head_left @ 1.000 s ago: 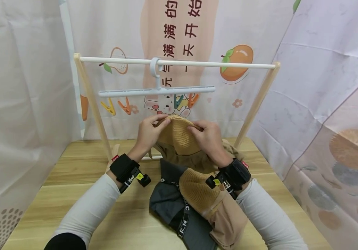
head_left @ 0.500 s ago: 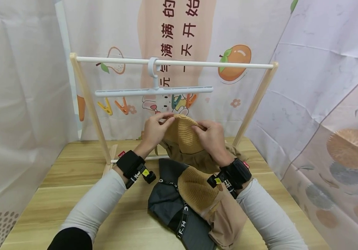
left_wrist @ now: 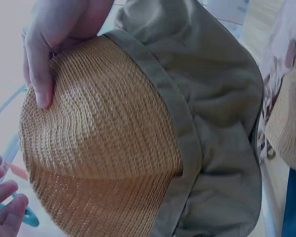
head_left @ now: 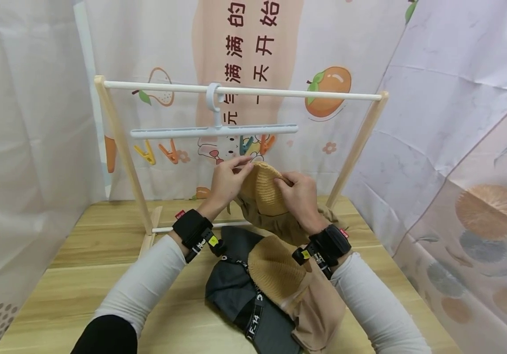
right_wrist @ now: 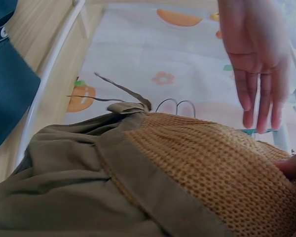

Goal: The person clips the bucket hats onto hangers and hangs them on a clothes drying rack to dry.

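Observation:
A sun hat [head_left: 271, 191] with a tan woven crown and an olive cloth brim hangs over the table below the hanger. My right hand [head_left: 299, 196] pinches the edge of its woven crown between thumb and fingers, which the left wrist view shows at the upper left. My left hand [head_left: 228, 179] is at the other side of the crown; in the right wrist view this left hand [right_wrist: 259, 54] has nearly straight fingers, apart from the weave. Beneath lie a second sun hat [head_left: 277, 270] with a pinkish-beige brim and a dark grey hat [head_left: 231, 285] with a lettered black strap.
A rack with a white rail [head_left: 319, 94] and wooden legs [head_left: 357, 147] stands on the wooden table [head_left: 98, 275]. From the rail hangs a pale blue hanger [head_left: 182, 132]. Yellow, orange and teal clips [head_left: 146, 153] show below its bar. Printed curtain cloth [head_left: 434, 132] surrounds the table.
My left hand has moved right and slightly up along the crown's edge. The right hand keeps its pinch on the sun hat, which stays in nearly the same place; the head view shifts slightly.

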A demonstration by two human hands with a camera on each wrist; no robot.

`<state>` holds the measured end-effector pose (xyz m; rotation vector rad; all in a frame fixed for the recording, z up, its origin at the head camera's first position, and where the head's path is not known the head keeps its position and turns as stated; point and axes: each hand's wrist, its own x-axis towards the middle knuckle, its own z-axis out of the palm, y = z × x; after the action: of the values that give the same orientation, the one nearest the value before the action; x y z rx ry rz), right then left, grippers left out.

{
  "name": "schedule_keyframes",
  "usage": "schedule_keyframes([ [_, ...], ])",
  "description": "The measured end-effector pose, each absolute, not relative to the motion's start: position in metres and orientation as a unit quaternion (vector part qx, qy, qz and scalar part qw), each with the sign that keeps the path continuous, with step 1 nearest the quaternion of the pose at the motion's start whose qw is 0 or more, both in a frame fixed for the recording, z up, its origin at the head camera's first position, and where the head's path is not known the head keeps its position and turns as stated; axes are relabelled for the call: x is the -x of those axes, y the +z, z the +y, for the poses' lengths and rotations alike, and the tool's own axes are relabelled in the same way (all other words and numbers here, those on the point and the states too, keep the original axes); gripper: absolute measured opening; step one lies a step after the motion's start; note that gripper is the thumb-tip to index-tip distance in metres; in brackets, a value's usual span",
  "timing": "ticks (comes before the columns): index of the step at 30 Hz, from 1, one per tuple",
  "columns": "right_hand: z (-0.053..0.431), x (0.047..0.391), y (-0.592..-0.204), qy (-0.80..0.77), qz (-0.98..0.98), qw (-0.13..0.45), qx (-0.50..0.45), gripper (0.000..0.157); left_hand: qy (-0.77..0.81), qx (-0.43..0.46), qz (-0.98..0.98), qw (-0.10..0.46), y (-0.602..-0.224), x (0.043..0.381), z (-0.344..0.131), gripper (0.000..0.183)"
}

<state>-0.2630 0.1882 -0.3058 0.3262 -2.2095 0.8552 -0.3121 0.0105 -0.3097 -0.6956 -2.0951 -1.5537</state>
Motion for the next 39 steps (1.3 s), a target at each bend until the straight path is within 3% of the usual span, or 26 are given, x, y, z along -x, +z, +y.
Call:
schedule_keyframes([
  [17,0.198,0.280,-0.329,0.299,-0.841,0.427,-0.143,0.008,-0.531,0.251,-0.786,0.191,-0.312,0.329,0.042,0.042],
  [22,0.199,0.281,-0.333,0.298,-0.842,0.426,-0.142,0.009,-0.487,0.265,-0.812,0.182,-0.308,0.327,0.050,0.051],
  [39,0.203,0.278,-0.339,0.312,-0.848,0.404,-0.140,0.009,-0.546,0.217,-0.795,0.152,-0.292,0.344,0.058,0.046],
])
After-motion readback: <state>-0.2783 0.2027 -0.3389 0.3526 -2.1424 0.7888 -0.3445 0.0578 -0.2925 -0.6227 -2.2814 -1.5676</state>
